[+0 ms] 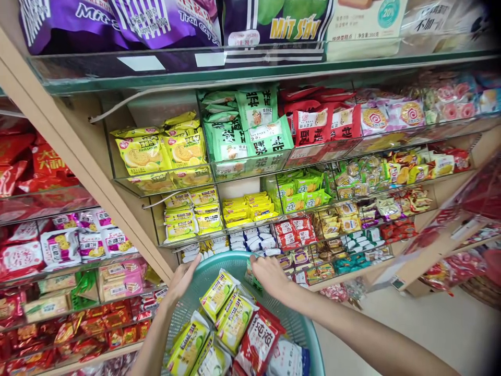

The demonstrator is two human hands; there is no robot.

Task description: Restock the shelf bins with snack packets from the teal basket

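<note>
Probably to steady the green basket, we curled our right hand around its rim. Our left hand touched the side; how closed, we couldn't tell.

Upright: pale wood-toned post, slanting across the left of the view, between two shelving bays.
Top shelf: greenish glass edge, clear front lip, blank white labels.
Lower tiers: stepped, stocked, split by clear dividers.
Cable: white cord under the top shelf.
Floor: pale, smooth, lower right.
Light: bright, with reflections on clear fronts.
</note>
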